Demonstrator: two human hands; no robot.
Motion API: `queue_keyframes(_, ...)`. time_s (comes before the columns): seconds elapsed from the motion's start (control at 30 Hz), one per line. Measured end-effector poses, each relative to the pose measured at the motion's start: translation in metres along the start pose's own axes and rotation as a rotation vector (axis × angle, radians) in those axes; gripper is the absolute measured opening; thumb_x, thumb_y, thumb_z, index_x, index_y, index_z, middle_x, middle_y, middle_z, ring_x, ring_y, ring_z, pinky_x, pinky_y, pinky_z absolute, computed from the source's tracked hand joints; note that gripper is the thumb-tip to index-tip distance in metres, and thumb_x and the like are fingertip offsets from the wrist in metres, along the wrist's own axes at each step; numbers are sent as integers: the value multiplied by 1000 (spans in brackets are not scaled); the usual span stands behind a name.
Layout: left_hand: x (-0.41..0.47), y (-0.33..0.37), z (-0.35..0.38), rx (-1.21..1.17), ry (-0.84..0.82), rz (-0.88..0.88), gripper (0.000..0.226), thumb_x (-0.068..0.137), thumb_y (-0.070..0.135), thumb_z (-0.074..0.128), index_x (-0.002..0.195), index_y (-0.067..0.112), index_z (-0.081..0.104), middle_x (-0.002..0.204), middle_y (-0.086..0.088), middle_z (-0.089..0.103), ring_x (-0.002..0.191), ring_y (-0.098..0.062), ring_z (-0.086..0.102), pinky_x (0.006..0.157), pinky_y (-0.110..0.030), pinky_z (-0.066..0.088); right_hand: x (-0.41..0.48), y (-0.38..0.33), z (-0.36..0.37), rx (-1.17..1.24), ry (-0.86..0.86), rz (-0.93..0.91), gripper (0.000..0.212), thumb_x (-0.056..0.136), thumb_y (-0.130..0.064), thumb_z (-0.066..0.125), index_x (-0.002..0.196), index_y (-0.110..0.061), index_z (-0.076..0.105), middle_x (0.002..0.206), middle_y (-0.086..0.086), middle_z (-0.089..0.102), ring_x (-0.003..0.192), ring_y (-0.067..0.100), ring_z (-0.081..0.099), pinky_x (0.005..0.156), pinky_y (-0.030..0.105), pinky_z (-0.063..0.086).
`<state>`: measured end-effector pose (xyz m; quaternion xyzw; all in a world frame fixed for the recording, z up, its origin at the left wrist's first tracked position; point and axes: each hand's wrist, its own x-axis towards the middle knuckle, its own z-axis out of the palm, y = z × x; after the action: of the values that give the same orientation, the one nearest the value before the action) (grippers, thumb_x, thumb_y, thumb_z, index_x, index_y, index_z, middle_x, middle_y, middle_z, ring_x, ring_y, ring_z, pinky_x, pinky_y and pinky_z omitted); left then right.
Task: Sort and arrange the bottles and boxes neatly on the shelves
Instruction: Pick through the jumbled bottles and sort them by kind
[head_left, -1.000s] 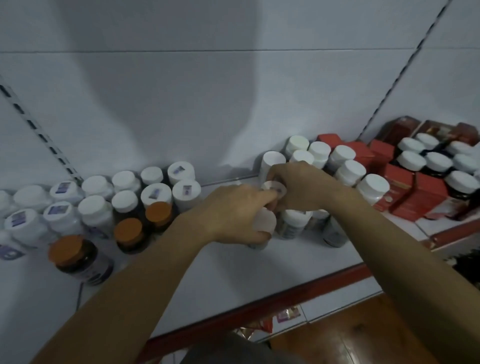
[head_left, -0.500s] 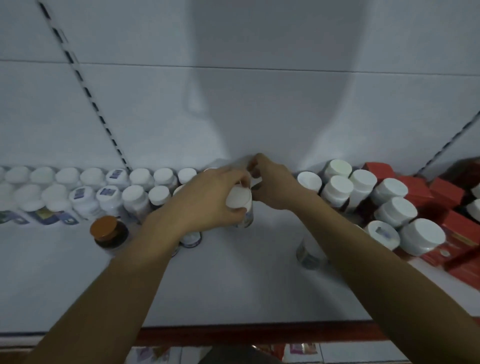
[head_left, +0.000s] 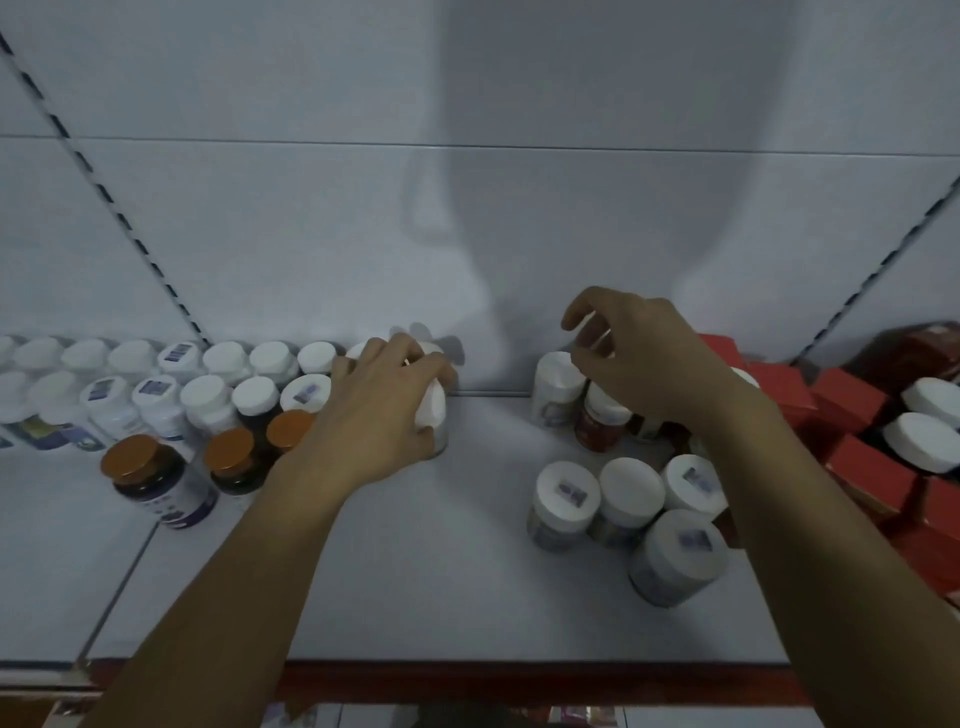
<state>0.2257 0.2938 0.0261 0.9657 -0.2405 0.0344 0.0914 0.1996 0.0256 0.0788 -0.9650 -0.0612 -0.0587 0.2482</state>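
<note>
A person's left hand (head_left: 382, 415) grips a white-capped plastic bottle (head_left: 434, 410) at the right end of the white-lidded bottle rows (head_left: 223, 358) on a white metal shelf (head_left: 441, 571). The right hand (head_left: 644, 358) hovers, fingers curled, above the back of a cluster of white-capped bottles (head_left: 631, 491) beside red cardboard boxes (head_left: 852, 400). Whether it holds anything cannot be told.

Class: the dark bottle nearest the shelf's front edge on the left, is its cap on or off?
On. The orange cap sits over the neck of the dark bottle, hiding its mouth.
</note>
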Motion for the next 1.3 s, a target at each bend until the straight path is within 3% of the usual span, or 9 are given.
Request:
queue_keyframes(0.17, 7, 47, 11, -155, 105, 93, 35, 86, 37, 63, 120, 34, 58, 117, 9, 51, 112, -19, 47, 88, -40, 37, -7, 21, 6, -184, -11, 5, 25, 96, -21, 59, 121, -20, 61, 109, 1, 68, 100, 22, 60, 86, 38, 51)
queue_keyframes(0.33, 8, 87, 30, -304, 87, 139, 19, 90, 47, 55, 103, 35, 61, 107, 15, 61, 101, -13, 57, 86, -42, 48, 7, 6, 32, -498, -104, -72, 39, 90, -43, 60, 120, -20, 53, 114, 5, 62, 112, 30, 47, 92, 48, 34)
queue_keyframes(0.47, -14, 101, 36, -544, 24, 164, 44, 79, 75, 56, 96, 35, 56, 99, 19, 58, 93, -4, 56, 76, -29, 49, 20, 1, 42, -610, -113, -105, 32, 88, -30, 64, 115, -16, 51, 110, 8, 56, 107, 30, 45, 86, 46, 31)
queue_keyframes(0.53, -19, 102, 40, -515, -67, 242, 53, 70, 74, 67, 101, 33, 55, 102, 16, 56, 94, -7, 55, 76, -31, 49, 23, 2, 41, -629, -119, -122, 22, 90, -25, 61, 109, -17, 54, 108, 8, 53, 106, 30, 45, 88, 45, 32)
queue_keyframes(0.7, -15, 98, 46, -441, 3, 261, 39, 75, 49, 74, 103, 32, 53, 101, 12, 57, 94, -12, 53, 76, -41, 50, 25, 11, 34, -595, -183, -58, 19, 90, -30, 64, 95, -24, 46, 97, 2, 47, 106, 29, 43, 91, 47, 31)
queue_keyframes(0.87, -11, 87, 37, -306, 14, 218, 46, 71, 42, 83, 105, 34, 54, 103, 13, 58, 96, -11, 52, 78, -34, 43, 25, 10, 32, -534, -174, -109, 23, 91, -36, 65, 101, -22, 50, 100, 2, 54, 106, 29, 45, 92, 47, 32)
queue_keyframes(1.0, -2, 78, 25, -44, 32, 199, 49, 73, 41, 82, 112, 35, 53, 110, 15, 55, 105, -13, 43, 80, -36, 29, 32, 7, 16, -306, -119, -137, 30, 89, -33, 70, 108, -19, 52, 102, 4, 58, 95, 27, 54, 79, 37, 38)
queue_keyframes(1.17, 3, 54, 25, 65, 123, 114, 49, 74, 28, 82, 114, 35, 55, 118, 11, 52, 113, -20, 44, 80, -37, 21, 41, -4, 30, -149, -161, -95, 32, 87, -30, 74, 106, -13, 54, 99, 6, 58, 88, 25, 55, 71, 32, 38)
queue_keyframes(1.3, -4, 41, 38, 30, 233, 30, 55, 67, 18, 83, 109, 38, 54, 113, 10, 49, 110, -21, 47, 81, -40, 28, 46, -22, 53, -65, -150, -64, 27, 85, -25, 78, 98, -12, 58, 101, 6, 62, 92, 26, 61, 72, 30, 44)
